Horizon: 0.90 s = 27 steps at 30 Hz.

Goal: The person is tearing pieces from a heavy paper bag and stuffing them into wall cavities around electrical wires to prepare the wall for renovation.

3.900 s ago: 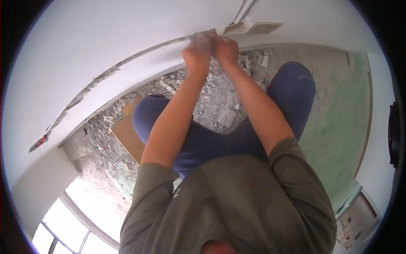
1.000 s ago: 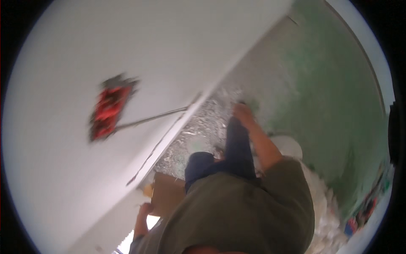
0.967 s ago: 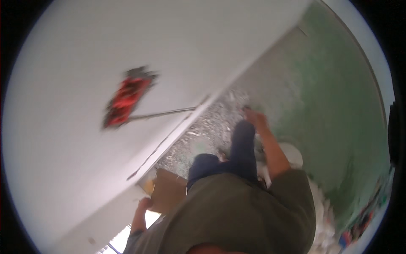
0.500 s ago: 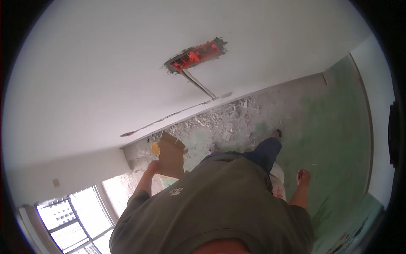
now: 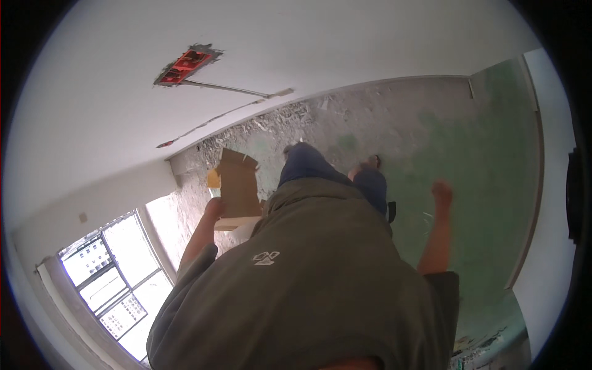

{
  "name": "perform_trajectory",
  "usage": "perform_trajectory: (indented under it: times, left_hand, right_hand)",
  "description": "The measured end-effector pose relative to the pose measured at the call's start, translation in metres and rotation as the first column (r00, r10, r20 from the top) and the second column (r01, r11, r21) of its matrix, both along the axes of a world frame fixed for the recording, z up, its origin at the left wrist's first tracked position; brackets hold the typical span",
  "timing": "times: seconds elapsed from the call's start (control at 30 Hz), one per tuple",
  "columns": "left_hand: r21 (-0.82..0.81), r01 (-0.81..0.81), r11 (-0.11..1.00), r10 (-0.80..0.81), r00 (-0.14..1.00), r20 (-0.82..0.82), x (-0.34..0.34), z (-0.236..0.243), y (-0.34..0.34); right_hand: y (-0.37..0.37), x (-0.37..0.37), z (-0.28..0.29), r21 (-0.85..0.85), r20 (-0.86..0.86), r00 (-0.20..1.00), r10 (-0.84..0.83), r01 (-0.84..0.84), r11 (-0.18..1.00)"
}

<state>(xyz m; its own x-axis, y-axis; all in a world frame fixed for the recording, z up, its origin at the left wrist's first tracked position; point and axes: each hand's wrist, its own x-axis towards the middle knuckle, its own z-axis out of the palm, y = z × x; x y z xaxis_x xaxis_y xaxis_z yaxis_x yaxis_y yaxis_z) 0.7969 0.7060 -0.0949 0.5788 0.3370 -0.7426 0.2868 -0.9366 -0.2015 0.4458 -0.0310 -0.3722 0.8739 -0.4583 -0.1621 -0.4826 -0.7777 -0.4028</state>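
Observation:
My left hand (image 5: 214,208) grips the edge of an open brown cardboard box (image 5: 239,185), held at my left side with its flap standing up. A yellow patch (image 5: 214,178) shows beside the flap; I cannot make out what it is. The inside of the box is mostly hidden. Out to my right, my right hand (image 5: 442,191) hangs in the air away from everything, its fingers curled in and slightly blurred, with nothing seen in them.
Ahead stands a white wall (image 5: 345,37) with red electrical boxes (image 5: 186,66) set in it and a cut channel running down. Plaster rubble (image 5: 271,123) lies along its foot. The floor (image 5: 413,160) is dusty and green-stained. A window (image 5: 117,280) is at the left.
My body has moved along and turned, so the electrical boxes now sit farther left. My legs have changed stride. The right arm has swung forward; the box stays in my left hand.

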Motion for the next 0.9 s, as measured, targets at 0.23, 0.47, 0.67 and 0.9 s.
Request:
perform_trajectory:
  times: [0.23,0.47,0.67,0.9]
  left_hand:
    - [-0.219,0.42,0.881,-0.437,0.899,-0.032,-0.014,-0.062,-0.095]
    - [-0.423,0.906,-0.027,-0.997,0.009,0.083,0.014,-0.152,-0.202]
    - [-0.362,0.489,0.794,-0.589,0.764,-0.262,0.007,-0.179,-0.462]
    - [-0.266,0.843,0.467,-0.85,0.346,-0.397,0.018,-0.209,-0.677]
  right_hand:
    - [0.054,-0.138,0.005,0.387,-0.225,0.974,-0.013,0.101,0.917]
    - [-0.027,-0.154,0.096,0.549,-0.453,0.795,-0.402,0.605,0.578]
    - [-0.102,-0.252,0.163,0.48,-0.502,0.322,-0.803,0.876,0.052]
    - [0.012,-0.466,0.14,0.379,-0.751,0.013,-0.66,0.827,-0.415]
